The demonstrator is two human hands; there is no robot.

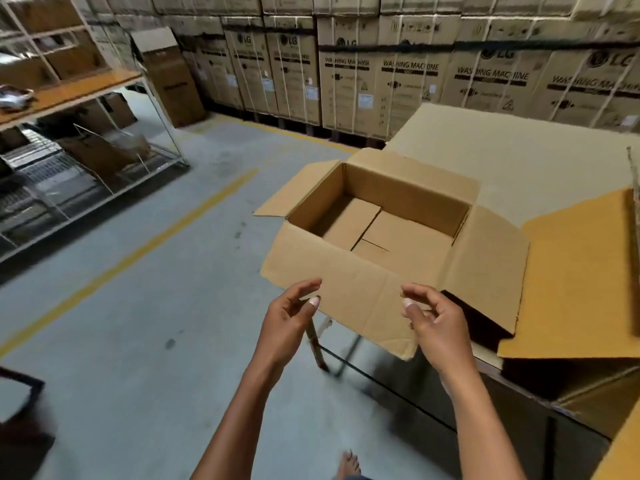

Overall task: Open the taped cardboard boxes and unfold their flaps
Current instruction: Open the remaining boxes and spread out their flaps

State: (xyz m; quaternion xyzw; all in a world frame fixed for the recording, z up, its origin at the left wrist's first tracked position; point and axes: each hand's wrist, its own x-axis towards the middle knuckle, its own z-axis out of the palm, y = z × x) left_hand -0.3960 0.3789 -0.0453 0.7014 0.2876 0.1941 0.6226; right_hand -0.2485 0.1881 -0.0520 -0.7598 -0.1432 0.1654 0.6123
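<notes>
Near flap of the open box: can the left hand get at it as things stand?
Probably yes. The left hand hovers at the near flap's edge, fingers loosely curled, nothing between them.

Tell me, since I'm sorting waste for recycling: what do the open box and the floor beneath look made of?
The open box looks like plain brown corrugated cardboard, matte, with creased flaps and a dented near corner. The floor seems to be smooth grey concrete, possibly coated, given its even faint sheen and the painted yellow line across it.
</notes>
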